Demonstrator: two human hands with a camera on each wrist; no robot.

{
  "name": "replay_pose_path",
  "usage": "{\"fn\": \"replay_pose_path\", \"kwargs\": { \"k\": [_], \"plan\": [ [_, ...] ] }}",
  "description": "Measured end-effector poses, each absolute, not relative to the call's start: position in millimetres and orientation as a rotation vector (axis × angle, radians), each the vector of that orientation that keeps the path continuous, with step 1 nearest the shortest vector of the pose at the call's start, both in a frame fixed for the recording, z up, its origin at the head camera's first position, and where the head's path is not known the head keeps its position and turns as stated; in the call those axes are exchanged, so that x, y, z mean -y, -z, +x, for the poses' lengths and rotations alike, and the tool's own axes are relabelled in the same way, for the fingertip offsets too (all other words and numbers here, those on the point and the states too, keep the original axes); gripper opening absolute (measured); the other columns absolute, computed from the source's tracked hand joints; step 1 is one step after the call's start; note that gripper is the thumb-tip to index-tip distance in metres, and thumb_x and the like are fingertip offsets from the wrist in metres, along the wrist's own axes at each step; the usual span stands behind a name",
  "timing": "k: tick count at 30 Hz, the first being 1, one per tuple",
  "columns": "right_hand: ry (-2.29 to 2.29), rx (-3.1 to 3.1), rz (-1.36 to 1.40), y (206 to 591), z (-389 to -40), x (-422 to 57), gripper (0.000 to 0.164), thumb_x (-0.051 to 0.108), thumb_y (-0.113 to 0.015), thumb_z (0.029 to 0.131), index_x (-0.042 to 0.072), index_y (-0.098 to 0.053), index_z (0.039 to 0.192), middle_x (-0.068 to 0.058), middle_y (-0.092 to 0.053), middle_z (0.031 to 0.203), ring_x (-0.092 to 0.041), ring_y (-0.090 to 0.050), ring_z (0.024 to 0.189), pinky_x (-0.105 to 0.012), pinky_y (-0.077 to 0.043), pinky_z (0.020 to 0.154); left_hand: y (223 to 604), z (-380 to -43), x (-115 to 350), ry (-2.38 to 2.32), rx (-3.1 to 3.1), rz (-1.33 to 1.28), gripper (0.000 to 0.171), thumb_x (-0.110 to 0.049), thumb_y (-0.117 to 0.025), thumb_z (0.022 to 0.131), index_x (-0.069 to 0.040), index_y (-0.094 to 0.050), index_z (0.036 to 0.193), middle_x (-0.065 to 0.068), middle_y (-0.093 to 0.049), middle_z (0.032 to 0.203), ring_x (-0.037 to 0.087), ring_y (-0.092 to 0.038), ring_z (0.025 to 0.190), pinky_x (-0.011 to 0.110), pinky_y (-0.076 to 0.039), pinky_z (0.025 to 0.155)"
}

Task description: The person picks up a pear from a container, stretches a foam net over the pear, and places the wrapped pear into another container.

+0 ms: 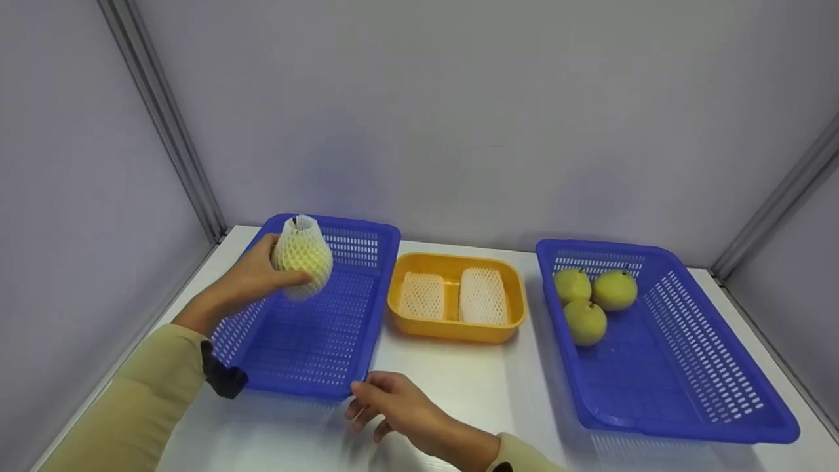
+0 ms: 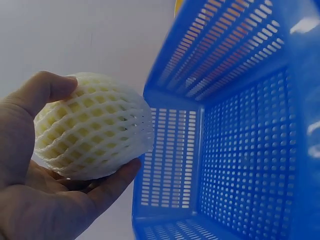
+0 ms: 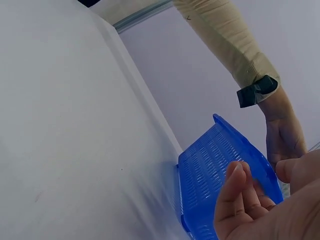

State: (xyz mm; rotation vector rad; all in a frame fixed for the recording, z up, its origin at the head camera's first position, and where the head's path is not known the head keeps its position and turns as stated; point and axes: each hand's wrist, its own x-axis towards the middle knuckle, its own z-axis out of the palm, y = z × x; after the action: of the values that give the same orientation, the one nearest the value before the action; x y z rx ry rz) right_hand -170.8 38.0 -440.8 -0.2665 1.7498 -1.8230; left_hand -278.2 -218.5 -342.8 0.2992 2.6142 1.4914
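Observation:
My left hand (image 1: 252,269) holds a yellow-green pear (image 1: 305,259) in a white foam net sleeve above the left blue basket (image 1: 314,328). The net's gathered end points up, with the dark stem showing inside it. Seen from the left wrist, thumb and fingers lie around opposite sides of the netted pear (image 2: 95,127), beside the basket's slotted wall (image 2: 167,155). At the same basket's front right corner is my right hand (image 1: 400,403), its fingers loosely bent and nothing in them.
A yellow bin (image 1: 452,331) with two white foam nets (image 1: 484,295) stands between the baskets. The right blue basket (image 1: 655,393) contains three bare pears (image 1: 585,322) in its far left part. Pale walls (image 1: 459,131) enclose the white table (image 1: 452,373) at the back and sides.

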Motion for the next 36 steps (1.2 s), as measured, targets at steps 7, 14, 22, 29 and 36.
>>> {"fn": "replay_pose_path", "kwargs": {
  "k": [7,14,22,29,36],
  "plan": [
    [1.835,-1.77,-0.224,440.6,-174.2,-35.3,0.032,0.031,-0.056,0.093,0.0,-0.061,0.097,-0.003,-0.065,0.078,-0.012,-0.059,0.067,-0.022,-0.043,0.049,337.9,-302.2,212.5,-1.461,-2.636,0.309,0.087,-0.022,-0.074,0.079,0.004,-0.019,0.141,0.023,-0.039,0.129,0.035,-0.046,0.116,0.046,-0.044,0.095],
    [1.823,-1.791,-0.236,440.7,-174.7,-33.9,0.029,0.028,-0.057,0.093,0.0,-0.062,0.094,-0.002,-0.065,0.077,-0.012,-0.059,0.064,-0.021,-0.04,0.046,342.4,-331.0,207.4,-1.347,-2.72,0.301,0.086,-0.017,-0.075,0.076,0.006,-0.021,0.139,0.026,-0.04,0.127,0.038,-0.046,0.114,0.049,-0.044,0.094],
    [1.814,-1.795,-0.234,442.2,-173.0,-32.2,0.027,0.027,-0.057,0.093,0.0,-0.062,0.092,-0.001,-0.064,0.075,-0.011,-0.059,0.063,-0.022,-0.04,0.045,351.0,-354.2,200.7,-1.185,-2.764,0.282,0.08,-0.012,-0.076,0.072,0.0,-0.028,0.134,0.025,-0.043,0.126,0.038,-0.047,0.112,0.052,-0.044,0.092],
    [1.809,-1.793,-0.23,439.7,-173.3,-31.9,0.027,0.027,-0.056,0.093,0.001,-0.062,0.093,-0.001,-0.064,0.075,-0.011,-0.059,0.063,-0.022,-0.041,0.047,365.6,-365.1,187.9,-1.18,-2.711,0.148,0.078,-0.011,-0.077,0.072,-0.006,-0.03,0.135,0.02,-0.042,0.134,0.037,-0.042,0.121,0.054,-0.036,0.101],
    [1.816,-1.818,-0.216,438.3,-172.3,-29.8,0.025,0.025,-0.057,0.093,0.0,-0.062,0.092,-0.001,-0.064,0.073,-0.011,-0.059,0.061,-0.022,-0.04,0.045,396.1,-377.1,172.3,-1.174,-2.69,0.164,0.076,-0.015,-0.077,0.071,-0.004,-0.035,0.133,0.02,-0.045,0.131,0.036,-0.046,0.117,0.05,-0.039,0.099]
  ]
}}
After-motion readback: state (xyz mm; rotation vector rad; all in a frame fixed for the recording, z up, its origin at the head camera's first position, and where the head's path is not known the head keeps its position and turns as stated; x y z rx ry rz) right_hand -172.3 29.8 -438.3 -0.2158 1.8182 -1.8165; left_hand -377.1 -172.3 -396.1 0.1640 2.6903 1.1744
